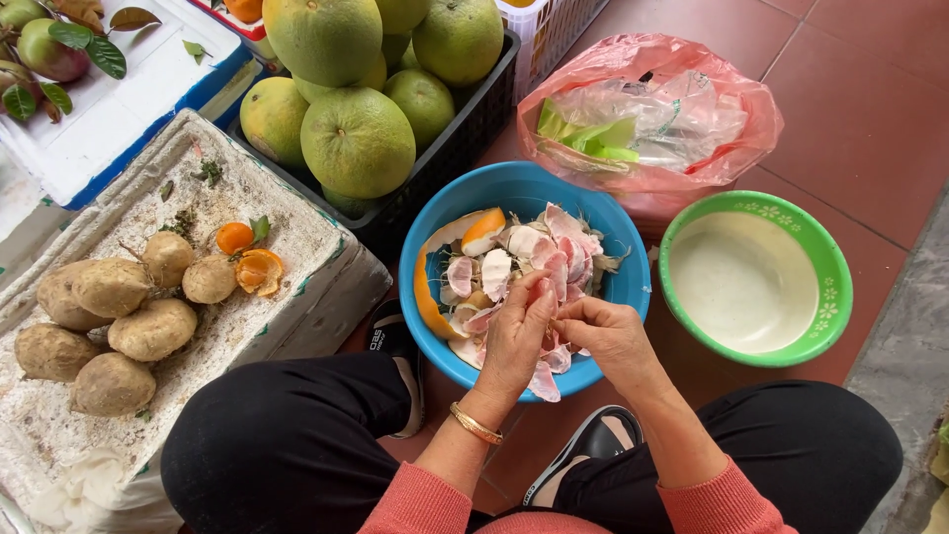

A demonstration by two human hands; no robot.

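The person sits low over a blue bowl [605, 265] on the red tiled floor, both hands working above its six o'clock edge. The left hand [516, 341] has its fingers bunched together and clamped on a pomelo segment [539, 289], a pale pink wedge with whitish membrane peeling off it; a gold bangle [474, 424] circles that wrist. The right hand [611, 336] meets it from three o'clock, fingertips pinched on the same piece. Much of the segment is hidden between the hands.

The bowl below holds a heap of pink and white peelings [534, 252] and a curl of orange rind [427, 292] along its nine o'clock wall. At three o'clock from it stands a green bowl [825, 259], white inside. At one o'clock lies a pink plastic bag [652, 114]. At eleven o'clock a black crate [465, 129] carries big green pomelos [358, 141]. Far over at nine o'clock, brown tubers [109, 331] and a small orange fruit [234, 237] rest on a foam box [316, 267].
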